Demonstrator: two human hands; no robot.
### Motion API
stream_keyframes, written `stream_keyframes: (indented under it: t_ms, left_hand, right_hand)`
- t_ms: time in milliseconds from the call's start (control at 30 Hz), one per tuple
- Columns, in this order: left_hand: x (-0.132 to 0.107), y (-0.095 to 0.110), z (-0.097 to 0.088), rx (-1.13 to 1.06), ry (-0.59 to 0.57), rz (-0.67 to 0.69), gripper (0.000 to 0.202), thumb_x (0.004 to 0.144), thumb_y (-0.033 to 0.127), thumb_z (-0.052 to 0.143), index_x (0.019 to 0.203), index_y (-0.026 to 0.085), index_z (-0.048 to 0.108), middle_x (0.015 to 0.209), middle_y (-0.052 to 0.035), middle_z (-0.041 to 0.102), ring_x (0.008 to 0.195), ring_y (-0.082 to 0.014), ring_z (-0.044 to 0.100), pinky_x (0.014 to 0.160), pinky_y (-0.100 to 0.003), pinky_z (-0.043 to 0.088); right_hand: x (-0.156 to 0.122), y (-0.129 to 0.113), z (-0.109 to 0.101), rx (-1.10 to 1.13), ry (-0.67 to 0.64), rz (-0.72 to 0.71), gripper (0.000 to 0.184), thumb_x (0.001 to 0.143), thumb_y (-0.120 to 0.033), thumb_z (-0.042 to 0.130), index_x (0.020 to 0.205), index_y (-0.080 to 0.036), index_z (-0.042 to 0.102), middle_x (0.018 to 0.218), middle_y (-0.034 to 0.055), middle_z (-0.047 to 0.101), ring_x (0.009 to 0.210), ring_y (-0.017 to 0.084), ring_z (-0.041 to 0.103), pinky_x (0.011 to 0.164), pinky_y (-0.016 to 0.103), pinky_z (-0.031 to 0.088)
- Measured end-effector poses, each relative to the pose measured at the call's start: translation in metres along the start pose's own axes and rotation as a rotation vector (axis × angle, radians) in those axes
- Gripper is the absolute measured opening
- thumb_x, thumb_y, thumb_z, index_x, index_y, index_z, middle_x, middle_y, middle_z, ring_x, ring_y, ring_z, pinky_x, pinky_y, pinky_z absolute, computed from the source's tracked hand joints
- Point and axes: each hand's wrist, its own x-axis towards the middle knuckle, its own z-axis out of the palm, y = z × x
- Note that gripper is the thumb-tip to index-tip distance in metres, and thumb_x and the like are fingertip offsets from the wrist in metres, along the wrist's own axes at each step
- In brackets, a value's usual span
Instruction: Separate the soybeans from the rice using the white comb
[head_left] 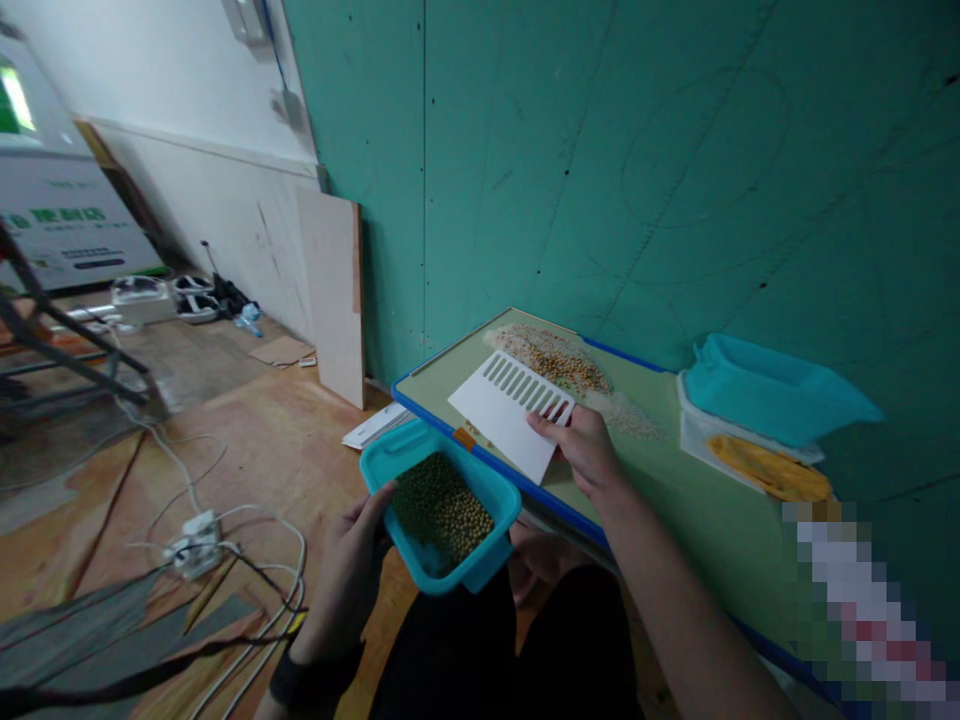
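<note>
My left hand [358,545] is closed on the near left rim of a teal plastic basket [491,570], its thumb over the edge. Green beans [429,488] and yellow soybeans [466,528] lie side by side in the basket. Between the fingers of my right hand [581,445] is a white slotted card [501,412], its row of slots along the far side. The card is tilted over the table's blue front edge, just above the basket. Beyond it a pile of mixed grains and beans [559,355] spreads on the green tabletop [645,480].
A teal scoop-shaped container [772,390] stands at the table's right, beside a yellow-orange item [769,468]. A green wall [525,170] rises behind. On the floor to the left lie a power strip [196,545] and loose cables. A board [334,300] leans against the wall.
</note>
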Motion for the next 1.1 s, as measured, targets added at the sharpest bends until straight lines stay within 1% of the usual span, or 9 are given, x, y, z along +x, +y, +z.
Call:
stream_keyframes:
  t_ms: [233, 367, 433, 667, 800, 867, 967, 1033, 1100]
  left_hand:
    - [-0.001, -0.002, 0.001, 0.011, -0.013, 0.01, 0.03, 0.073, 0.045, 0.08, 0.066, 0.018, 0.07, 0.057, 0.004, 0.056, 0.053, -0.0105, 0.048, 0.052, -0.02, 0.043]
    - [-0.002, -0.001, 0.006, 0.014, -0.014, 0.036, 0.034, 0.072, 0.045, 0.08, 0.059, 0.018, 0.065, 0.052, 0.0059, 0.048, 0.05, -0.0098, 0.041, 0.048, -0.02, 0.039]
    - [-0.002, -0.001, 0.007, 0.02, -0.009, 0.041, 0.034, 0.072, 0.045, 0.08, 0.059, 0.017, 0.065, 0.052, 0.0062, 0.047, 0.05, -0.0096, 0.04, 0.048, -0.02, 0.038]
    - [-0.004, 0.001, 0.009, 0.023, -0.05, 0.037, 0.031, 0.072, 0.045, 0.079, 0.064, 0.016, 0.07, 0.057, 0.0038, 0.051, 0.054, -0.0106, 0.042, 0.05, -0.02, 0.039]
    - [-0.005, 0.003, 0.009, 0.035, -0.029, 0.046, 0.032, 0.071, 0.046, 0.079, 0.062, 0.017, 0.068, 0.055, 0.0049, 0.047, 0.052, -0.0105, 0.039, 0.049, -0.021, 0.037]
    - [-0.005, 0.003, 0.009, 0.046, -0.006, 0.061, 0.032, 0.07, 0.046, 0.079, 0.061, 0.018, 0.066, 0.054, 0.0052, 0.046, 0.051, -0.0105, 0.037, 0.048, -0.022, 0.036]
    - [-0.005, -0.001, 0.009, 0.079, 0.031, 0.071, 0.031, 0.068, 0.044, 0.077, 0.056, 0.02, 0.062, 0.052, 0.0052, 0.045, 0.049, -0.0109, 0.038, 0.046, -0.024, 0.035]
    - [-0.006, -0.006, 0.007, 0.113, 0.057, 0.06, 0.03, 0.067, 0.04, 0.076, 0.052, 0.02, 0.059, 0.049, 0.0049, 0.045, 0.047, -0.0112, 0.04, 0.045, -0.024, 0.034]
    - [-0.008, -0.013, 0.005, 0.15, 0.075, 0.037, 0.03, 0.067, 0.038, 0.075, 0.05, 0.02, 0.058, 0.049, 0.0038, 0.048, 0.047, -0.0118, 0.044, 0.045, -0.025, 0.036]
  right_hand:
    - [-0.004, -0.005, 0.005, 0.034, -0.045, 0.018, 0.04, 0.057, -0.035, 0.086, 0.087, -0.013, 0.072, 0.083, 0.007, 0.075, 0.071, 0.019, 0.067, 0.067, 0.034, 0.052]
    - [-0.006, -0.008, 0.008, -0.007, -0.088, 0.02, 0.039, 0.058, -0.035, 0.086, 0.086, -0.012, 0.073, 0.083, 0.0079, 0.075, 0.071, 0.02, 0.067, 0.068, 0.034, 0.052]
    - [-0.007, -0.009, 0.008, -0.021, -0.104, 0.006, 0.039, 0.059, -0.036, 0.086, 0.086, -0.012, 0.073, 0.084, 0.0078, 0.076, 0.073, 0.02, 0.067, 0.069, 0.034, 0.052]
    - [-0.008, -0.007, 0.008, -0.063, -0.147, -0.019, 0.038, 0.061, -0.038, 0.086, 0.087, -0.013, 0.073, 0.086, 0.0081, 0.076, 0.074, 0.02, 0.068, 0.071, 0.034, 0.053]
    - [-0.01, -0.008, 0.007, -0.083, -0.088, -0.075, 0.036, 0.065, -0.04, 0.083, 0.087, -0.013, 0.072, 0.083, 0.008, 0.076, 0.072, 0.021, 0.068, 0.067, 0.033, 0.053]
    - [-0.014, -0.01, 0.008, -0.167, -0.033, -0.144, 0.033, 0.069, -0.042, 0.08, 0.084, -0.014, 0.072, 0.078, 0.0079, 0.075, 0.069, 0.021, 0.068, 0.063, 0.032, 0.052]
    - [-0.025, -0.016, 0.016, -0.424, 0.008, -0.282, 0.029, 0.077, -0.043, 0.074, 0.082, -0.014, 0.071, 0.075, 0.0086, 0.074, 0.067, 0.021, 0.068, 0.06, 0.031, 0.05]
    - [-0.034, -0.022, 0.027, -0.615, 0.015, -0.396, 0.026, 0.084, -0.039, 0.067, 0.09, -0.014, 0.071, 0.079, 0.0101, 0.075, 0.07, 0.022, 0.07, 0.062, 0.03, 0.049]
    - [-0.043, -0.028, 0.04, -0.814, -0.025, -0.504, 0.026, 0.092, -0.034, 0.057, 0.103, -0.013, 0.069, 0.083, 0.0122, 0.076, 0.073, 0.022, 0.071, 0.063, 0.03, 0.049]
